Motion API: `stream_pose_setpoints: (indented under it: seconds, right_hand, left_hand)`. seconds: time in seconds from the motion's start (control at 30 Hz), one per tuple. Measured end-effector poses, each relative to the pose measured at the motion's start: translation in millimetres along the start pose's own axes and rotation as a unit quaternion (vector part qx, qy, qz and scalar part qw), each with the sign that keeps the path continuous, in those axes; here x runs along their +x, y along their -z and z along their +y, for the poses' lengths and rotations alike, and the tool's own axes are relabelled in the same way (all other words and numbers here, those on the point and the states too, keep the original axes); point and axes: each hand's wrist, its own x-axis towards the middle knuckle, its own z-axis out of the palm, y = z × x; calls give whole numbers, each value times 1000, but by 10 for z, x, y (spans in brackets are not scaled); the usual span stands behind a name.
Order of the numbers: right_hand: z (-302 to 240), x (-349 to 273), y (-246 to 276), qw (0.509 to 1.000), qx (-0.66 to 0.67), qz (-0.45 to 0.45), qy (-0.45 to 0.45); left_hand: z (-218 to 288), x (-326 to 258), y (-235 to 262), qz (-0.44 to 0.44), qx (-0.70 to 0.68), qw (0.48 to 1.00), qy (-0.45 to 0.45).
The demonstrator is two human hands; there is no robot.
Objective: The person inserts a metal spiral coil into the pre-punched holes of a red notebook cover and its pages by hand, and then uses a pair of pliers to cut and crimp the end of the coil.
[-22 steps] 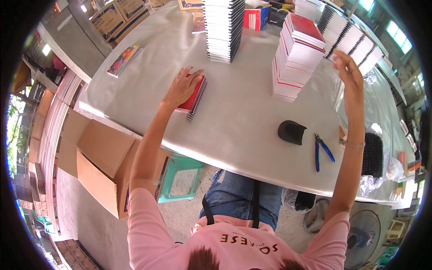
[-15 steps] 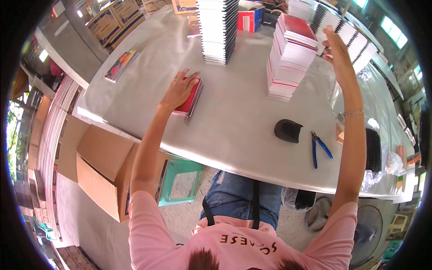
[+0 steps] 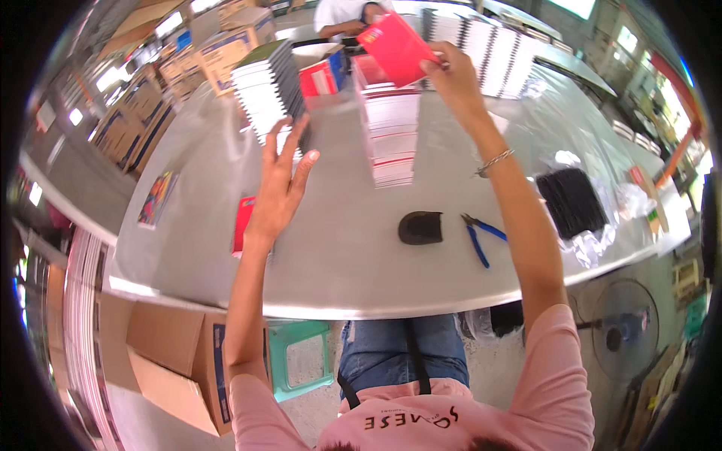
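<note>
My right hand point(image 3: 451, 66) grips a flat red-covered notebook point(image 3: 395, 46) by its near corner, tilted above a stack of unbound notebooks point(image 3: 391, 139) with red and white edges. How thick the held piece is does not show clearly. My left hand point(image 3: 280, 188) hovers empty, fingers spread, over the left part of the table. Partly behind that hand and wrist lies a small red spiral notebook point(image 3: 243, 224). Beyond the fingers rises a tall stack of spiral-bound notebooks point(image 3: 263, 90) with a dark green top cover.
Blue-handled cutting pliers point(image 3: 477, 246) and a black rounded piece point(image 3: 419, 228) lie near the table's front edge. Black coils point(image 3: 571, 203) sit on plastic at right. White spiral-bound books point(image 3: 481, 56) stand farther back. Across the table is another person point(image 3: 338, 13). An open carton point(image 3: 169, 338) stands lower left.
My left hand has lifted off the red spiral notebook and spread its fingers. My right hand, earlier beside the stack's top, now holds a red notebook above it. The view has shifted.
</note>
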Motion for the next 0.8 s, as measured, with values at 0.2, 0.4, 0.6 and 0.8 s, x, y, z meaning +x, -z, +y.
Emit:
stream_pose_setpoints:
  seconds: [0.2, 0.4, 0.6, 0.8]
  right_hand:
    - [-708, -1077, 219, 974, 15, -140, 175]
    - [-158, -1756, 1138, 993, -81, -74, 41]
    - [1063, -2333, 2070, 865, -441, 92, -222]
    - [1308, -2586, 1984, 831, -504, 74, -226]
  left_hand:
    - [971, 61, 104, 45, 272, 951, -140]
    - [1066, -310, -96, -109, 163, 976, -99]
    - [722, -769, -194, -141, 199, 969, -32]
    - [645, -1089, -494, -200, 156, 966, 41]
